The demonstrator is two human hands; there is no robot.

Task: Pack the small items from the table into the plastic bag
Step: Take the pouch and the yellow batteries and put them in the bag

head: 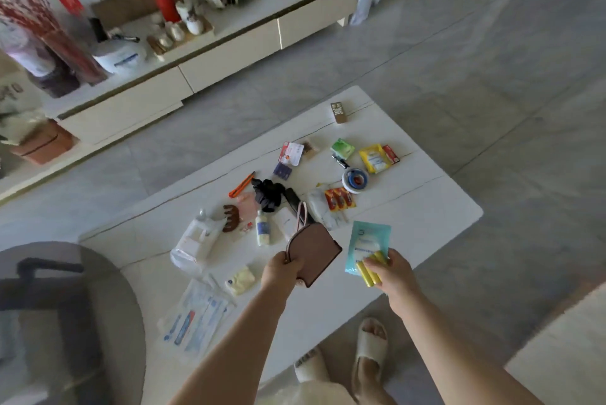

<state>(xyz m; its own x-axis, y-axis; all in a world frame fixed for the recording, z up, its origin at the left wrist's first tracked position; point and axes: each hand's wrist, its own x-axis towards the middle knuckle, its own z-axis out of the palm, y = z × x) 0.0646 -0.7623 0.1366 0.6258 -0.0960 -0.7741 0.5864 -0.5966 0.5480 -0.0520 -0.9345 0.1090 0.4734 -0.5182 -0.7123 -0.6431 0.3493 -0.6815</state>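
Over the white table, the left hand grips a brown pouch, its inside hidden from view. Just beside it, the right hand pinches yellow tubes against a pale blue packet. Small items lie scattered beyond both hands: an orange utility knife, a tape roll, a small bottle. Labels are too blurred to read.

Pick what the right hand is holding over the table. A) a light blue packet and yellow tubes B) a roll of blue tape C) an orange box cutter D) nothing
A: the right hand grips yellow tubes against a light blue packet, while the left hand holds a brown pouch.
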